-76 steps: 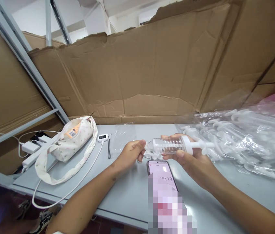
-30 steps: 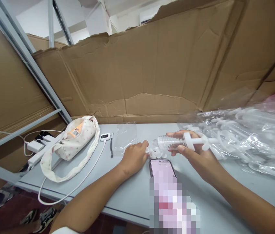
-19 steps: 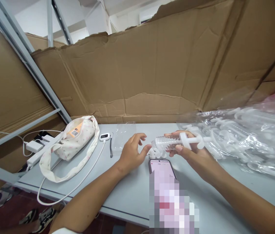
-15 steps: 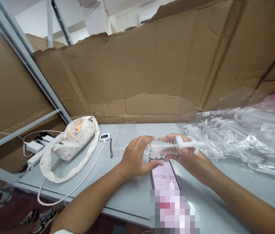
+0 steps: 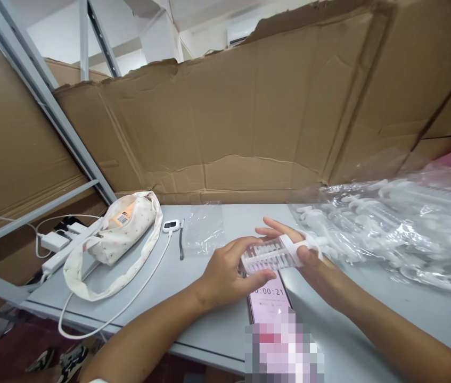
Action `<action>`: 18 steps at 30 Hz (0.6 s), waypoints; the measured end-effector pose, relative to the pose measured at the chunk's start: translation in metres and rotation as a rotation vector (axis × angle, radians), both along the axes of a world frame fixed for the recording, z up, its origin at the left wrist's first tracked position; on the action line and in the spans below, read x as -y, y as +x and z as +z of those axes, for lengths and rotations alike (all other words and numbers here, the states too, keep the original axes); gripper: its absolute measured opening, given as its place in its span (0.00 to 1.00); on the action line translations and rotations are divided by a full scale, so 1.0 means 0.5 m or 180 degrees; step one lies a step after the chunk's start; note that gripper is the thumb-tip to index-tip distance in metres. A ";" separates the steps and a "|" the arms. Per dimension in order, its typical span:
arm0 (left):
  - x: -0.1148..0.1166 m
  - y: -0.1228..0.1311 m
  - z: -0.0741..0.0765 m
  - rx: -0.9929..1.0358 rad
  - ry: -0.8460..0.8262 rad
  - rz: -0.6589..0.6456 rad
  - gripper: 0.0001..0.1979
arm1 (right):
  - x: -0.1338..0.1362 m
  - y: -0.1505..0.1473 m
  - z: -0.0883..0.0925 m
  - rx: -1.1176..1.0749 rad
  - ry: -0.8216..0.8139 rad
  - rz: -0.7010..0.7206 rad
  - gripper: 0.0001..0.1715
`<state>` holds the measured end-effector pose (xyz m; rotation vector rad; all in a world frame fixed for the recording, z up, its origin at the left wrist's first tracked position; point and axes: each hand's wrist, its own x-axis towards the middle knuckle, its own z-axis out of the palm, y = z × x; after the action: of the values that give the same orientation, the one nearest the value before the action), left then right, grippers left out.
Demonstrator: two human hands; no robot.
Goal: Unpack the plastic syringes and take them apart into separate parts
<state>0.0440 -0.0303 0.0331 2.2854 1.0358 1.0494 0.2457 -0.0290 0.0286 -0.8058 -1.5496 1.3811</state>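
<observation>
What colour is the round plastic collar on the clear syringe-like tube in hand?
The collar is white, seen in the head view.

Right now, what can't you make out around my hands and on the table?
All in the head view:
- Front tip of the clear syringe: hidden by your left hand.
- Lower part of the phone: covered by pixel blocks.
- Count of pieces in the plastic bag: obscured by glare and overlap; the right edge cuts it off.
- Print on the orange packet: too small.

On the table (image 5: 225, 324), the handbag (image 5: 131, 234) lay left, the device (image 5: 171, 226) to its right, the phone (image 5: 269, 300) before the syringe (image 5: 269, 255), the bagged syringes (image 5: 401, 223) right; the cardboard (image 5: 225, 122) stood behind.
</observation>
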 end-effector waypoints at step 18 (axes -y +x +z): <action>-0.105 -0.058 0.032 0.0088 0.0005 0.1204 0.17 | -0.082 0.077 0.070 -0.0019 0.0021 -0.1450 0.24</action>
<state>0.0152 0.0222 0.0491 2.1155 1.4945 1.2183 0.2844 0.0120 0.0635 -1.0712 -1.2626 1.0407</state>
